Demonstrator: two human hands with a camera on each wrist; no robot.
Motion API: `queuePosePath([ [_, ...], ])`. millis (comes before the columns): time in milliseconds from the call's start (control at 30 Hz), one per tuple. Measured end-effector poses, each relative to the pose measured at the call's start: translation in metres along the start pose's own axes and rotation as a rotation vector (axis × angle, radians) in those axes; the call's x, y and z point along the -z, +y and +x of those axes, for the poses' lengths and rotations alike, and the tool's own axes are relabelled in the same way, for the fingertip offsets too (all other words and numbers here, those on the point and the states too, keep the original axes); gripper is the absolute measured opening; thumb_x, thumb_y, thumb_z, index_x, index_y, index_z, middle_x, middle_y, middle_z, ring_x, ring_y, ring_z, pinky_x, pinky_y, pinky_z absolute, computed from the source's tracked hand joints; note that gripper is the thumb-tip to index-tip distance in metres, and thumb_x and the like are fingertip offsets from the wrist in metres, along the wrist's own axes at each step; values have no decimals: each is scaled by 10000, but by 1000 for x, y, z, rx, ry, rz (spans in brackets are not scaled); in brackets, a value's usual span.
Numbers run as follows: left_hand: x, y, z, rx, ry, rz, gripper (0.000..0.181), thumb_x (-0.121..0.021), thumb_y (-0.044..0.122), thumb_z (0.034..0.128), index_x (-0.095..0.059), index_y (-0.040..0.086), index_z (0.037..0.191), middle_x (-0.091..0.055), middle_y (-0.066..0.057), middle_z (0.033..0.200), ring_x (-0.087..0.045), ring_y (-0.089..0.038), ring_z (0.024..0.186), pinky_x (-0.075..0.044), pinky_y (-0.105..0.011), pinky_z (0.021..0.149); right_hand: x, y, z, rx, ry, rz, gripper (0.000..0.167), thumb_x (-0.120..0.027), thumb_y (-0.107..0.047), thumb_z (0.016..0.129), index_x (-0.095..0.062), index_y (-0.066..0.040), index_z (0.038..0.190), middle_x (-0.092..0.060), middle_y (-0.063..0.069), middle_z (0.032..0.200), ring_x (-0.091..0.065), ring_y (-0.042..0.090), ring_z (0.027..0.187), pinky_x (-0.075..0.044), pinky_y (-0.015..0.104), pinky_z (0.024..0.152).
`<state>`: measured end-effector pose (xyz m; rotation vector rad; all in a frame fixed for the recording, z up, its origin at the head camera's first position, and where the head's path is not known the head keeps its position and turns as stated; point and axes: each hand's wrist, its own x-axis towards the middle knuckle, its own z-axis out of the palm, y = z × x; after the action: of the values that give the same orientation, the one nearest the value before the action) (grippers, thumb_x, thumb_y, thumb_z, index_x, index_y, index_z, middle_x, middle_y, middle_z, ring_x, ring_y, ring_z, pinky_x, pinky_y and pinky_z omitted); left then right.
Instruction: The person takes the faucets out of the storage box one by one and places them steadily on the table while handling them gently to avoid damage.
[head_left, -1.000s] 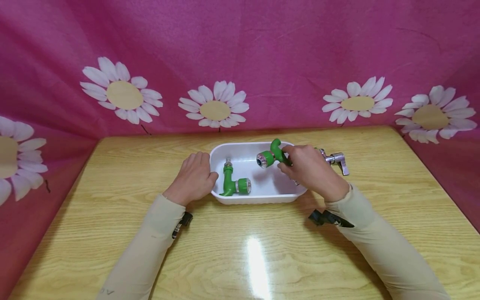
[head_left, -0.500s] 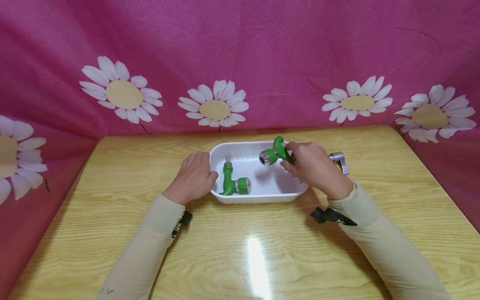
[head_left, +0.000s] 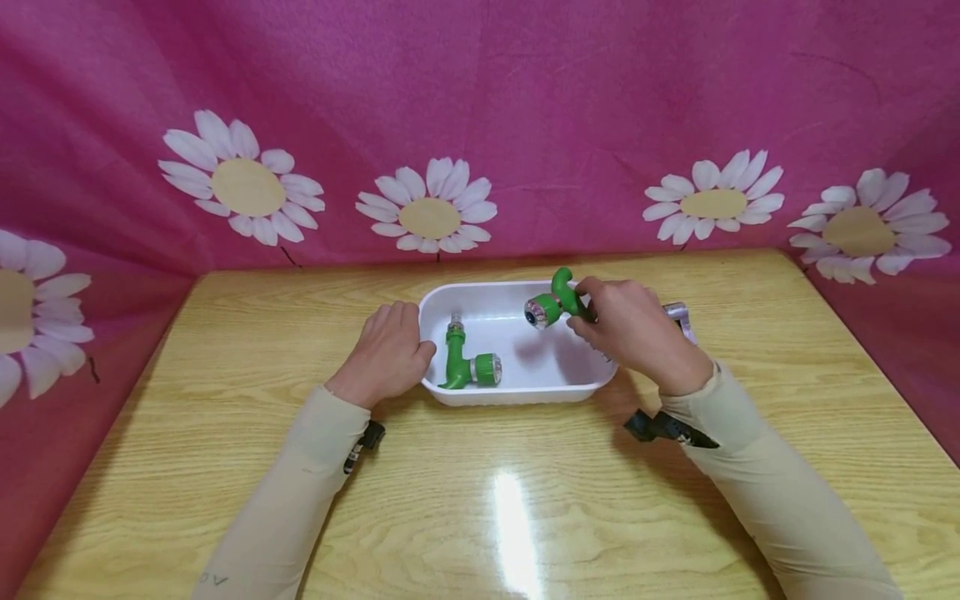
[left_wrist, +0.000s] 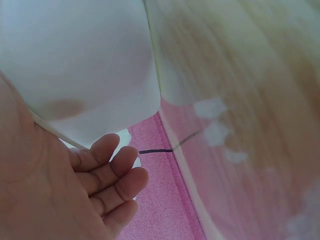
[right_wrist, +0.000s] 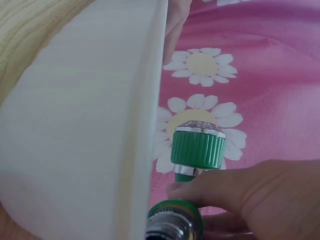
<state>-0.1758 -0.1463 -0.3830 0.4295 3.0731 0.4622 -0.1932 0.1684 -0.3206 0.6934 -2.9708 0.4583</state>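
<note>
A white plastic tub [head_left: 517, 397] stands near the middle of the table in the head view. My left hand [head_left: 386, 354] grips its left end, thumb at the rim; the left wrist view shows the curled fingers [left_wrist: 117, 185] beside the tub's wall. A green tap [head_left: 456, 358] with a ribbed, clear-ended knob lies inside at the left. Above the tub's right part, my right hand [head_left: 637, 329] pinches a second green tap [head_left: 562, 292] between thumb and fingers, its knob toward the left. The right wrist view shows this tap's knob [right_wrist: 199, 149] and chrome threaded end [right_wrist: 172, 225].
A chrome lever [head_left: 681, 318], partly hidden behind my right hand, shows just right of the tub. The wood-grain table [head_left: 420, 517] ends at a pink cloth [head_left: 570, 117] printed with white daisies, which runs along the back and sides.
My right hand has moved slightly right and away from me with the green tap, covering more of the chrome lever. The left hand, the tub and the tap inside it stay put.
</note>
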Motion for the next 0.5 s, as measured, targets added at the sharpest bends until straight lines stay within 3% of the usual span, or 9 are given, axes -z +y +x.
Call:
queuePosePath([
  [500, 0, -1, 0, -4, 10, 1, 413, -474, 245, 961, -482, -88, 1206, -505, -162, 1039, -428, -300, 974, -371, -398, 863, 9, 5, -1, -19, 22, -32, 302, -744, -213, 930, -697, 30, 1103, -754, 137, 846, -671, 222, 706, -538, 392, 629],
])
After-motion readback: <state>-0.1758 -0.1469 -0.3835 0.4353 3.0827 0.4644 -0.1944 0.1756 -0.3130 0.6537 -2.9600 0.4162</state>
